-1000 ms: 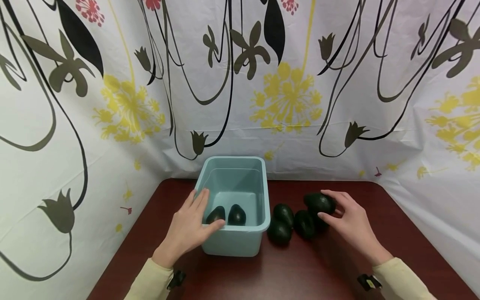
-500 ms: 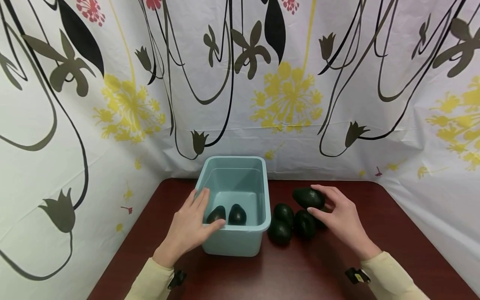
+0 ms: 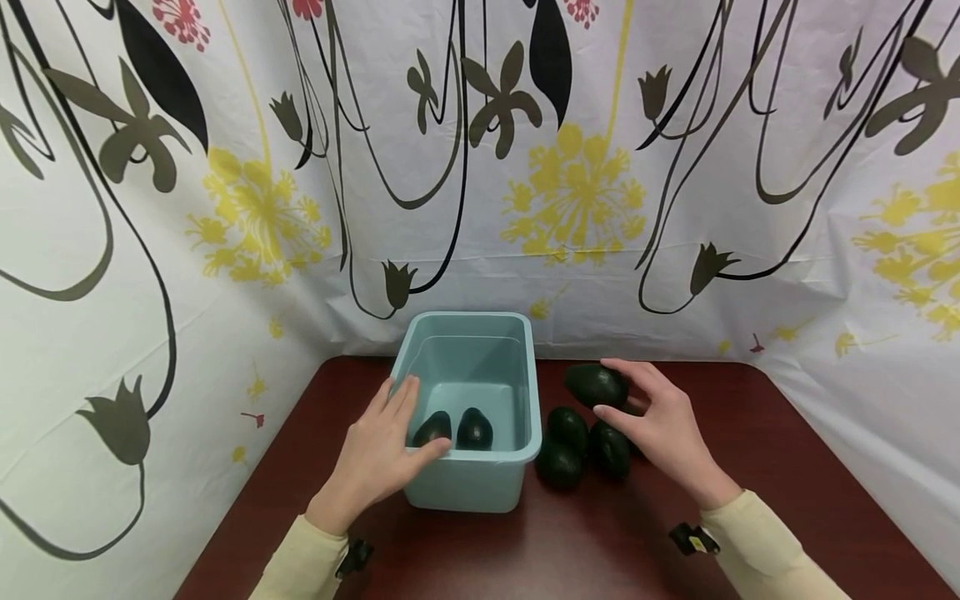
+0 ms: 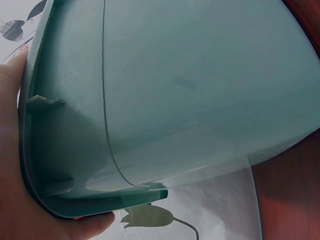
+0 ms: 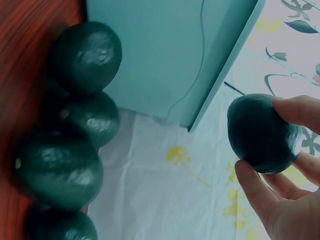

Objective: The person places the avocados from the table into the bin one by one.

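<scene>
A pale blue-green plastic bin (image 3: 472, 487) stands on the table with two avocados (image 3: 474, 429) inside near its front wall. My left hand (image 3: 373, 458) rests on the bin's front left corner, fingers extended along the left rim and thumb over the front rim; the left wrist view shows it at the rim (image 4: 30, 150). With thumb and fingers my right hand (image 3: 663, 425) grips a dark green avocado (image 3: 596, 385), held up off the table to the right of the bin. Below it lie several more avocados (image 3: 558, 462) in a cluster, also visible in the right wrist view (image 5: 60, 170).
The dark red-brown table (image 3: 585, 550) has its back edge against a white curtain (image 3: 585, 317) printed with flowers and leaves. The curtain also closes in the left and right sides. The bin's right wall stands close beside the loose avocados.
My right hand has lifted the avocado from the right end of the cluster and carried it left and slightly up, closer to the bin. The left hand and bin have stayed put.
</scene>
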`<state>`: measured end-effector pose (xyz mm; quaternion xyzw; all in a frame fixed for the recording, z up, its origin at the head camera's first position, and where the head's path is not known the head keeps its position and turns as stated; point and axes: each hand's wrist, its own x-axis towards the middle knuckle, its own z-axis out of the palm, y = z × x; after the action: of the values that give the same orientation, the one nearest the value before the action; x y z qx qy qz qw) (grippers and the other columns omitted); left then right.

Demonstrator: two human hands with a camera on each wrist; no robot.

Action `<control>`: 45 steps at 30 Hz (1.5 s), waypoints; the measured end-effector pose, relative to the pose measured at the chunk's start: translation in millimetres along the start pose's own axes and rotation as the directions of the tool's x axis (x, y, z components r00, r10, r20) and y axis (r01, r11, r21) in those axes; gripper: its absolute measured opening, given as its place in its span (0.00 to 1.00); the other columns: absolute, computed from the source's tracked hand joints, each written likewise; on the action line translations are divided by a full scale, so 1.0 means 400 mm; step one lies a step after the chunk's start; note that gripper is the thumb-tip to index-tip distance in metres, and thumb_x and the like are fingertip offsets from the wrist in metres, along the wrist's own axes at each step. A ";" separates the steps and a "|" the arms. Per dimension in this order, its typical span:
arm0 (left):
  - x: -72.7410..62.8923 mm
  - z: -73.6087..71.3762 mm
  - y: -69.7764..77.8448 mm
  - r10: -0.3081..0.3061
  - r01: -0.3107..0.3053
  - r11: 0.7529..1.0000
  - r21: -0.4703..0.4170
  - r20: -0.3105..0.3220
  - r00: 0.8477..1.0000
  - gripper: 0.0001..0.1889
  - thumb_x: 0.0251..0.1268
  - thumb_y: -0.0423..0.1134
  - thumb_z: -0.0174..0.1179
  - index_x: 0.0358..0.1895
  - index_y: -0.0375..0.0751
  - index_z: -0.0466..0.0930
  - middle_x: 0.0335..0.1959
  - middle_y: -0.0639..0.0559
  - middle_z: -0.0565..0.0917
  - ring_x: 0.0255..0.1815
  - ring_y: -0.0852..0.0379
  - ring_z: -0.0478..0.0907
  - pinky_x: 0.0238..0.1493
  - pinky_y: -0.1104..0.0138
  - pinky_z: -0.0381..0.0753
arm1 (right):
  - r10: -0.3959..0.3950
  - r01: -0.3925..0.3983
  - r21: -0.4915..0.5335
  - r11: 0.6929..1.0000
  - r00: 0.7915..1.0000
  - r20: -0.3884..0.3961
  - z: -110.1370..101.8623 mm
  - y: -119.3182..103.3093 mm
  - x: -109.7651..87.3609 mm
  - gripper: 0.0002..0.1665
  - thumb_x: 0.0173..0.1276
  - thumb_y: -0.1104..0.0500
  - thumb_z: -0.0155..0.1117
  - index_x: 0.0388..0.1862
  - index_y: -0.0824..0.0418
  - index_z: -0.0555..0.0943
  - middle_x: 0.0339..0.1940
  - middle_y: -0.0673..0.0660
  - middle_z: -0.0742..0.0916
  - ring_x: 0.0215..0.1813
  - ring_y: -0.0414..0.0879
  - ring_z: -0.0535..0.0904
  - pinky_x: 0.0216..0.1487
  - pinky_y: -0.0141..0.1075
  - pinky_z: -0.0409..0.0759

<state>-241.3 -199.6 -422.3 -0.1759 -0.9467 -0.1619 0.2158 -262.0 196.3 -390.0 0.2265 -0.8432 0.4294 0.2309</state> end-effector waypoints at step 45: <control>-0.001 -0.004 0.002 0.000 0.001 1.000 -0.009 0.010 1.000 0.53 0.63 0.78 0.47 0.80 0.42 0.55 0.79 0.48 0.60 0.79 0.42 0.53 0.58 0.42 0.75 | -0.066 0.048 0.194 0.980 0.994 0.092 0.103 -0.117 0.038 0.36 0.62 0.64 0.76 0.69 0.52 0.76 0.60 0.55 0.80 0.56 0.49 0.81 0.53 0.43 0.82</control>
<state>-240.2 -199.6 -421.0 -0.1774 -0.9471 -0.1651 0.2103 -254.9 134.6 -374.0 0.2924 -0.8015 0.4901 0.1788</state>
